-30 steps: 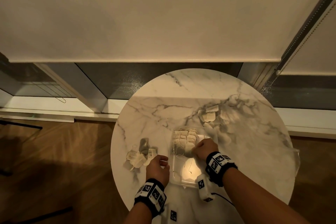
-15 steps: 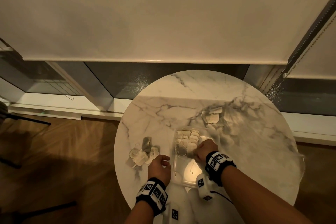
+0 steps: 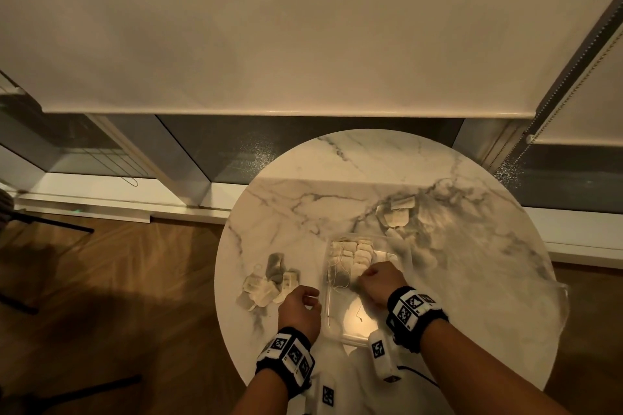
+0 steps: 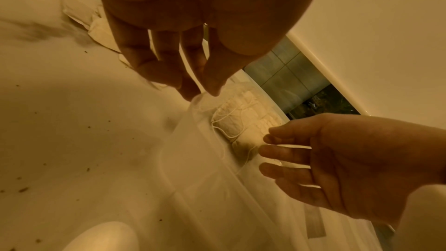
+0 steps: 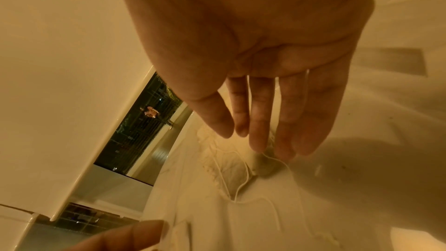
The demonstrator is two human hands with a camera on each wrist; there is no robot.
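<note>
A clear plastic container [image 3: 327, 300] sits near the front of a round marble table [image 3: 337, 172]. Stringed tea bags [image 3: 352, 253] are stacked at its far end. My left hand [image 3: 312, 296] is at the container's left rim. In the left wrist view its thumb and forefinger [image 4: 201, 94] pinch the container's corner [image 4: 193, 140]. My right hand [image 3: 364, 276] reaches inside the container. Its straight fingers [image 5: 259, 140] touch the nearest tea bag [image 5: 263, 167] and its string. It grips nothing.
A loose pile of tea bags [image 3: 263, 285] lies left of the container, and a smaller pile [image 3: 396, 216] lies beyond it. A clear plastic piece [image 3: 553, 300] overhangs the table's right edge. A window with a lowered blind is behind; wooden floor is on the left.
Both hands stay at the container, almost still. Only the head view has shifted slightly.
</note>
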